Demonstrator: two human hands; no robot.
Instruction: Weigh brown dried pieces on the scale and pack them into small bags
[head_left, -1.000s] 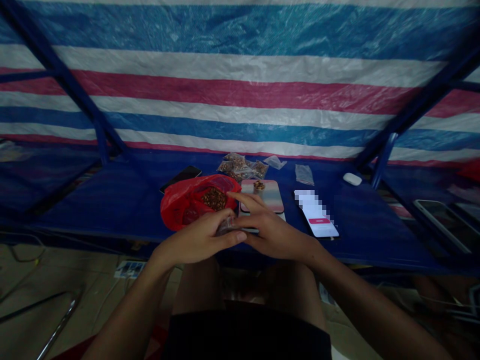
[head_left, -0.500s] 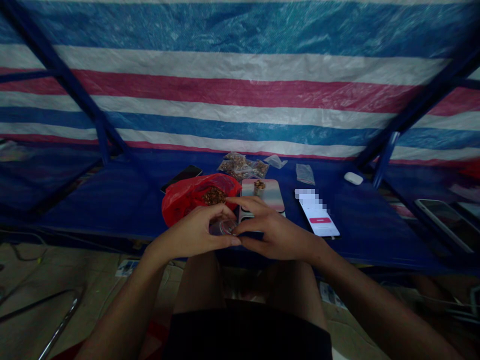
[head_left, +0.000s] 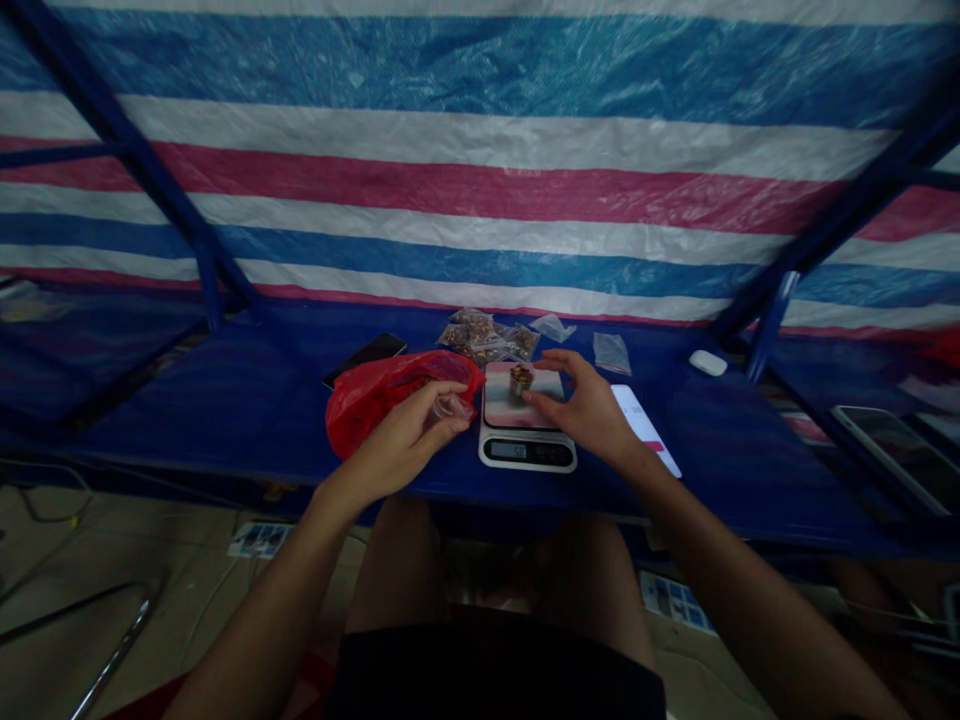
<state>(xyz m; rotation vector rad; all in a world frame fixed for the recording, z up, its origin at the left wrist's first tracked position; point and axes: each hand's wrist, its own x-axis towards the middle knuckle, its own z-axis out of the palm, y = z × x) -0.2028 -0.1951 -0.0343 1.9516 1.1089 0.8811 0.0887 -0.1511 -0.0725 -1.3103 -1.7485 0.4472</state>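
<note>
My left hand (head_left: 409,435) is closed around a small clear plastic bag (head_left: 451,408), its mouth spread by the fingers, in front of the red plastic bag (head_left: 360,400). A kitchen scale (head_left: 495,415) with a lit display stands to the right of it. On the scale's plate sits a small cup (head_left: 520,382) filled with brown nut-like pieces. Over the plate's right side my right hand (head_left: 589,405) reaches in, thumb and fingers apart on either side of the cup. The thumb is very near the cup; whether it touches, I cannot tell.
Behind the scale lie several filled clear bags (head_left: 487,338). Flat clear bags (head_left: 612,353) lie to their right. A lit phone (head_left: 643,425) is partly behind my right wrist, a dark phone (head_left: 379,347) behind the red bag. A white case (head_left: 708,363) sits at the right, near blue frame bars.
My hands have moved apart. The right hand left the small clear bag and went forward and right to the cup. The left hand kept the bag and rose slightly. The scale's display is uncovered.
</note>
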